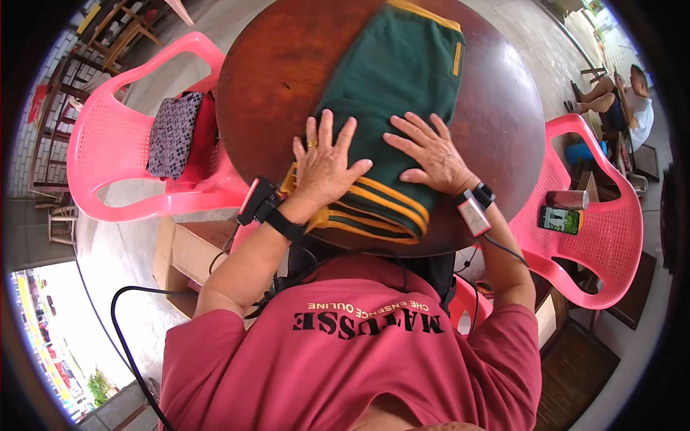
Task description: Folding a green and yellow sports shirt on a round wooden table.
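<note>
Head view. A folded green garment with yellow stripes [392, 93] lies across the round dark-wood counter [273, 79], its striped hem at the near edge, just in front of the person. It looks soft, light and limp — cloth that would sag and unfold if lifted by one corner; judged from its folded state, it is best taken at the folded edges or with both palms under the stack, and it should slide easily on the polished wood. The left hand [323, 169] lies flat on the near left part of the garment, fingers spread, a ring on one finger; the right hand [431, 154] lies flat just beside it, fingers angled toward the left hand. Neither hand grips — both are open and pressing down, close but not touching. Both wrists carry a strapped device, and the forearms rise from the lower edge, elbows bent outward. Pink plastic chairs [122, 136] flank the counter.
</note>
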`<action>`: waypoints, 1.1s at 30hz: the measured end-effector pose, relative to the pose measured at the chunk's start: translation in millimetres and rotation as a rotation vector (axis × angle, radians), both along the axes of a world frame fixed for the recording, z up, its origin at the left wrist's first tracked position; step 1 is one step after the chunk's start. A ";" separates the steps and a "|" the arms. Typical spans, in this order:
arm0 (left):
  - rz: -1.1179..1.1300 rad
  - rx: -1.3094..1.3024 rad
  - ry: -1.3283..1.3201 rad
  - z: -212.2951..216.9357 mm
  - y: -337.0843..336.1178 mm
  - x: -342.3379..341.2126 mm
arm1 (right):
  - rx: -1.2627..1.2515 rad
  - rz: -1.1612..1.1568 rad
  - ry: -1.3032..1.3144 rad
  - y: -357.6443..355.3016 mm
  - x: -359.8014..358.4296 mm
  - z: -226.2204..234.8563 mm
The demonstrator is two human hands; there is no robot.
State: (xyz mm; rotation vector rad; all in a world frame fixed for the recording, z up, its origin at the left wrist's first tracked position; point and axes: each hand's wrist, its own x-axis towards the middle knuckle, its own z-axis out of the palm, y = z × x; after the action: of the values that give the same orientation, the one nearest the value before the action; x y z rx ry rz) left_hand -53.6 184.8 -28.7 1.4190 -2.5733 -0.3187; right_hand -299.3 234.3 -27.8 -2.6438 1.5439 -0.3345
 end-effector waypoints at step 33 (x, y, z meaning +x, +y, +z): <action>-0.229 -0.199 0.142 -16.5 -28.5 -5.2 | -0.158 -0.497 -0.290 47.0 18.8 -14.5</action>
State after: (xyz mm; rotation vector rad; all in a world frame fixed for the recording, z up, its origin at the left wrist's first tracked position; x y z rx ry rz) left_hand -58.9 156.3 -45.2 1.0013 -2.5692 -0.1815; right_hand -280.5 281.4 -42.4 -2.1397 2.1135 -0.8524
